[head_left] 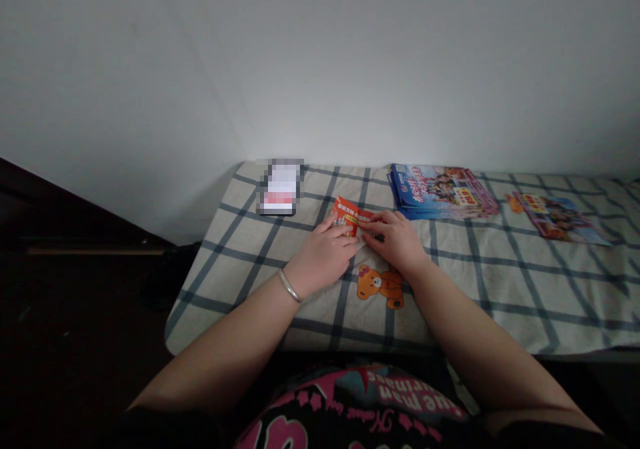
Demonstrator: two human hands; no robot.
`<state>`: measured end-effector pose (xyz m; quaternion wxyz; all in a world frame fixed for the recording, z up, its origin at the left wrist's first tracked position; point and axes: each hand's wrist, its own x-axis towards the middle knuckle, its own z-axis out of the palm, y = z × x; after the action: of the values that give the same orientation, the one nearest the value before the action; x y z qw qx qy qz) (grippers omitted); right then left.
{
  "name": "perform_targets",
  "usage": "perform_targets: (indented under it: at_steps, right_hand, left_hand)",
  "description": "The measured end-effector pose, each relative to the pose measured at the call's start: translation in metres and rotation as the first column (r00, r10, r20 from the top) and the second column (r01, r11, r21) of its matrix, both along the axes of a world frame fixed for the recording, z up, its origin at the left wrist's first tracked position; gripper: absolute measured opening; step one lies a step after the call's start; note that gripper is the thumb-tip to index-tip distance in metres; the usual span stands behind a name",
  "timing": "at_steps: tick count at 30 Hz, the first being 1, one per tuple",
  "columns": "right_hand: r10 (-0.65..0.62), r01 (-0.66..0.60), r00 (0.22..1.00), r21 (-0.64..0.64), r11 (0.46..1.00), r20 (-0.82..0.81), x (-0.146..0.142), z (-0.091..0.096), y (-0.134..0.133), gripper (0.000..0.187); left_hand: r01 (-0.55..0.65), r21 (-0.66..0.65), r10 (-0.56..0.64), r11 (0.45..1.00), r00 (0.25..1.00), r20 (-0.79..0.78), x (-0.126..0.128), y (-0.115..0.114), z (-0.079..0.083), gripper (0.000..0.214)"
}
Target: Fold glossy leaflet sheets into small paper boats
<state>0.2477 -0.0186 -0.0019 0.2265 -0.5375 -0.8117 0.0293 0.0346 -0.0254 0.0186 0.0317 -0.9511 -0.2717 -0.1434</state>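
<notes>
Nearest is a black fabric shirt with pink and white lettering (350, 409), worn by the person, with both bare forearms reaching forward over a table covered by a pale cloth with dark blue-grey checks (320, 329). A smooth silver-coloured metal bangle (290, 285) circles the left wrist. Between the forearms, an orange cartoon bear printed on the cloth (381, 287) shows close beside the right wrist.

Just beyond the bear, the left hand (323, 255) lies over a small orange-red printed paper piece (350, 207), its fingers extended, slightly parted and resting on top. The right hand (397, 242) is at the right side of the paper piece, its fingers bent and the tips narrowly spaced; whether they pinch the edge cannot be told. The paper piece lies on the cloth, partly hidden under both hands.

Off to the right, a single multicoloured glossy leaflet (567, 219) lies flat. Nearer the right hand and slightly farther back, a stack of blue-and-pink glossy leaflets (443, 192) sits a little fanned. To the left, a dark-edged rectangular phone with a lit, pixelated screen (281, 187) lies near the plain pale wall (320, 69).
</notes>
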Motion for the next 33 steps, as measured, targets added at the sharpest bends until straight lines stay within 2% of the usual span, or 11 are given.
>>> perform_targets:
  at_steps: [8, 13, 17, 22, 26, 33]
  right_hand:
    - [-0.011, 0.010, 1.000, 0.008, 1.000, 0.026, -0.003, 0.002, -0.003, 0.025]
    - [0.003, -0.003, 1.000, 0.008, 1.000, 0.020, -0.002, 0.002, -0.005, 0.026]
    - [0.014, -0.014, 1.000, 0.008, 1.000, 0.005, -0.003, 0.000, -0.001, 0.028]
    - [0.002, -0.002, 1.000, 0.030, 1.000, -0.002, -0.008, -0.003, 0.007, 0.031]
    - [0.030, -0.028, 0.999, 0.048, 0.998, -0.026, -0.007, -0.005, 0.010, 0.030]
    - [0.037, -0.037, 0.999, 0.041, 0.998, 0.002, -0.004, -0.006, 0.008, 0.027]
  left_hand:
    - [-0.023, -0.028, 0.022, 0.999, 1.000, -0.022, 0.000, -0.004, 0.007, 0.020]
    - [-0.015, -0.022, 0.014, 1.000, 0.999, -0.033, -0.001, -0.003, 0.004, 0.019]
    - [-0.009, 0.048, 0.010, 0.999, 0.999, -0.030, -0.003, 0.001, 0.003, 0.017]
    - [-0.071, 0.156, 0.072, 0.985, 0.997, 0.003, -0.004, 0.007, 0.004, 0.015]
    - [-0.122, 0.139, 0.121, 0.983, 0.993, 0.016, -0.006, 0.012, -0.002, 0.016]
    - [-0.081, 0.074, 0.081, 0.994, 0.997, 0.009, -0.006, 0.011, -0.005, 0.023]
